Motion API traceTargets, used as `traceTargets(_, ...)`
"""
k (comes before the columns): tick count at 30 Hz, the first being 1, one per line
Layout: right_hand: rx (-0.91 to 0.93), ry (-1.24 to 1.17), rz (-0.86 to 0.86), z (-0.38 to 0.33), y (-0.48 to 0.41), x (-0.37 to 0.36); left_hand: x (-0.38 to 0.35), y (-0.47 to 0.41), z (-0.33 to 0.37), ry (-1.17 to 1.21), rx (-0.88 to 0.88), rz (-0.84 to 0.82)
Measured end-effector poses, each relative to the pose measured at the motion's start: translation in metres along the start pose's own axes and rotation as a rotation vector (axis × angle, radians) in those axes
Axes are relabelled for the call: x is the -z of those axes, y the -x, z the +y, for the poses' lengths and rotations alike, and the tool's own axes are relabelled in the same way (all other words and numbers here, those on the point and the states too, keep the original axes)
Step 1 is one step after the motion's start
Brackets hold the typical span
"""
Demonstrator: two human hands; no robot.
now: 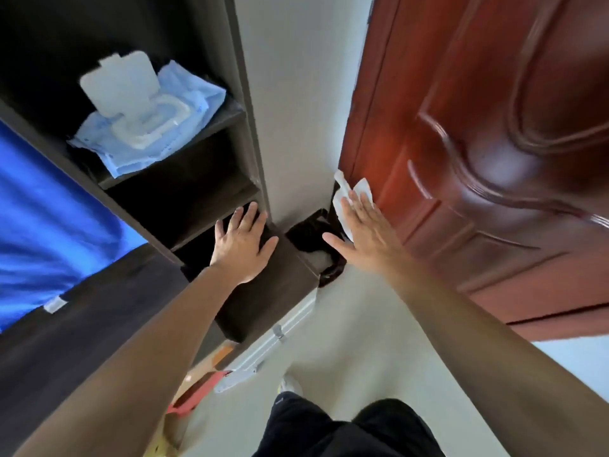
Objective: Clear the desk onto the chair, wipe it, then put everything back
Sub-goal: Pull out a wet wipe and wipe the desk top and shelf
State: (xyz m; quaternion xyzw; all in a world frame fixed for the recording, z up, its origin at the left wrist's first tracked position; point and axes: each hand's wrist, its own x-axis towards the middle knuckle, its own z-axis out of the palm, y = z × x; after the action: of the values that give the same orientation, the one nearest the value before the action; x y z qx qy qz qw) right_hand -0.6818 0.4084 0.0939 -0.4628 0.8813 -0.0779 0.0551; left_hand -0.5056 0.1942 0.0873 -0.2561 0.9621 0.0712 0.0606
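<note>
Reaching toward the black-lined bin (313, 240) in the far corner, the right hand (362, 225) is flat and open with a used white wipe (342, 196) just past its fingertips, looks like it's being dropped in. The left hand (242, 245), also open, braces on the dark shelf unit (263, 291). It's a tight gap, with the red door (478, 159) crowding the right. The wipes pack (145, 120) sits on a shelf to the far left.

Glossy red-brown wooden door (478, 143), matt dark wood-look shelf (184, 179), soft crumpled white wipe (344, 199)
</note>
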Motion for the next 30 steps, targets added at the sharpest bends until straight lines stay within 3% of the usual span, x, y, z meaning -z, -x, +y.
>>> traceTargets(8, -0.145, -0.043, 0.050, 0.079, 0.085, 0.022, 0.008, 0.008, 0.121, -0.034, -0.170, 0.030)
traceTargets(16, -0.162, -0.109, -0.012, 0.115, 0.122, -0.010, -0.042, 0.035, 0.163, -0.032, -0.173, -0.054)
traceTargets(23, -0.176, -0.187, -0.021, 0.137, 0.038, -0.058, -0.089, -0.044, 0.130, -0.010, -0.121, -0.171)
traceTargets(30, -0.185, -0.317, -0.112, 0.155, -0.078, -0.198, -0.192, -0.150, 0.081, -0.081, -0.115, -0.295)
